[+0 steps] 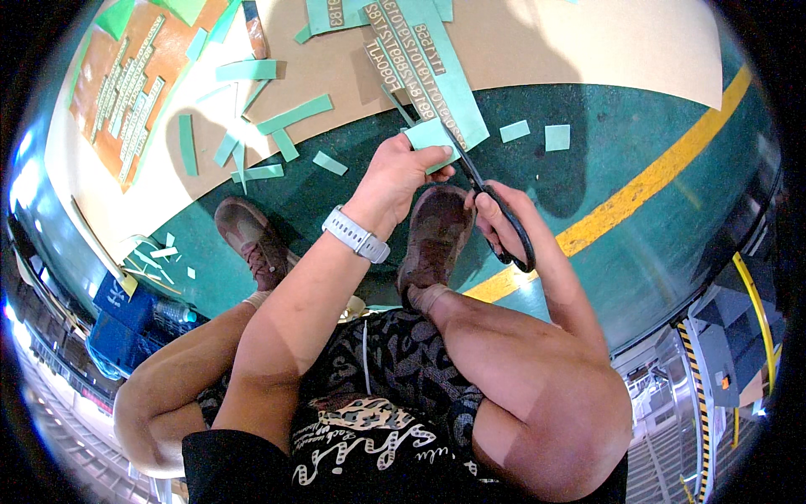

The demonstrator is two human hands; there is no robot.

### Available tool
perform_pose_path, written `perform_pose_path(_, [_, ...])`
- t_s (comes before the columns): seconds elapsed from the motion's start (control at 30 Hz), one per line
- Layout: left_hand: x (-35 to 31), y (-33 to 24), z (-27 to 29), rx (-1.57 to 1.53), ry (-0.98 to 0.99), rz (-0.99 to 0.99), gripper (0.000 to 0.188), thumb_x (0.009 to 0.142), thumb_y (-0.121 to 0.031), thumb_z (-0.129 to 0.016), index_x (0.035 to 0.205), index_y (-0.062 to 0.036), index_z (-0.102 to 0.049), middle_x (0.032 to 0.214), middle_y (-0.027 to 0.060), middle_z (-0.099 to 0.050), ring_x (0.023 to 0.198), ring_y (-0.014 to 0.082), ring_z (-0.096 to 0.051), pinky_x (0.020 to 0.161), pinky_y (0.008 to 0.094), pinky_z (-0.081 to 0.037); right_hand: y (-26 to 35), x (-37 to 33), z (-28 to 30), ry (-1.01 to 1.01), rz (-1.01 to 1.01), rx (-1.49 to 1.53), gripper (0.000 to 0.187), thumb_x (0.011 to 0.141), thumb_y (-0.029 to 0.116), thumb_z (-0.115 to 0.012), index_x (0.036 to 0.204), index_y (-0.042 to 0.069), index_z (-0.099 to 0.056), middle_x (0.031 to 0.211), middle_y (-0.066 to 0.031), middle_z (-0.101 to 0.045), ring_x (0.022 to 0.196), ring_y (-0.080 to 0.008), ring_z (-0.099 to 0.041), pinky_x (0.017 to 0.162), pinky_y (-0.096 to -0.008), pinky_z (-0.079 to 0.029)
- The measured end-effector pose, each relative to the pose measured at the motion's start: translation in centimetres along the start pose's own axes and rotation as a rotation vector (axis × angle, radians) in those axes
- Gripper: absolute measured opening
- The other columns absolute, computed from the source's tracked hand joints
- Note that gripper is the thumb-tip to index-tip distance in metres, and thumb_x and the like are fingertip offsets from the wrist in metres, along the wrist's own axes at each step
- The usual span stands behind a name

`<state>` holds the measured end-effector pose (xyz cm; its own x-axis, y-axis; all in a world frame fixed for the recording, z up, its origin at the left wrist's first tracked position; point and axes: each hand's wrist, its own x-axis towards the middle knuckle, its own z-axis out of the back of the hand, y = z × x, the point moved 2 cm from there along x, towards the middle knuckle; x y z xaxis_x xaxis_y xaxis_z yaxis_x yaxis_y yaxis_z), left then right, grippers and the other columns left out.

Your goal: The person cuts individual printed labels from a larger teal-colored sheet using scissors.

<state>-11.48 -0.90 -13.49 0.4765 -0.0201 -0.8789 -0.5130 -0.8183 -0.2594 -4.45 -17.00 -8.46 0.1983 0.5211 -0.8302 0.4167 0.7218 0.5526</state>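
My left hand [401, 172], with a pale watch on its wrist, pinches a light green piece of sheet [431, 134] between thumb and fingers. My right hand [506, 214] is wrapped round the black handles of a pair of scissors [522, 242]. Their blades reach up beside the pinched piece, partly hidden by it. Just beyond lies a longer green sheet [460, 105] with rows of cut-out characters, running away toward the top edge. Whether the pinched piece is still joined to it, I cannot tell.
Green offcuts [295, 114] lie scattered on a brown board [554, 50]. An orange lettered sheet [126, 92] is at its left. Two small green pieces [557, 138] rest on the green floor, crossed by a yellow line [638, 197]. A blue crate [122, 323] stands lower left, near my shoes [252, 244].
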Motion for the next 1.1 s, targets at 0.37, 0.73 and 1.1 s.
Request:
perform_pose_path(0.37, [-0.14, -0.02, 0.14, -0.001, -0.001, 0.007, 0.019, 0.081, -0.006, -0.062, 0.098, 0.0008, -0.055, 0.091, 0.0075, -0.062, 0.073, 0.0148, -0.059, 0.066, 0.0274, -0.049, -0.24, 0.49, -0.15, -0.039, -0.005, -0.022, 0.041, 0.090, 0.045, -0.050, 0.088, 0.005, -0.055, 0.055, 0.0045, -0.041, 0.043, -0.0036, -0.037, 0.038, -0.0204, -0.030])
perform_pose_path(0.73, [0.01, 0.09, 0.58, 0.015, 0.040, 0.028, 0.019, 0.082, -0.006, -0.061, 0.099, -0.0035, -0.054, 0.092, 0.0037, -0.061, 0.075, 0.0135, -0.058, 0.068, 0.0278, -0.049, 0.35, 0.86, -0.21, -0.005, 0.015, -0.004, 0.043, 0.090, 0.047, -0.050, 0.090, 0.004, -0.054, 0.055, 0.0042, -0.040, 0.042, -0.0040, -0.038, 0.037, -0.0203, -0.031])
perform_pose_path(1.1, [0.15, -0.31, 0.59, -0.015, 0.049, 0.042, 0.021, 0.082, -0.007, -0.062, 0.101, -0.0051, -0.053, 0.094, 0.0038, -0.061, 0.080, 0.0142, -0.058, 0.071, 0.0290, -0.050, 0.28, 0.90, -0.50, -0.028, -0.026, 0.037, 0.037, 0.091, 0.041, -0.050, 0.085, 0.004, -0.054, 0.055, 0.0066, -0.038, 0.043, -0.0020, -0.034, 0.038, -0.0197, -0.026])
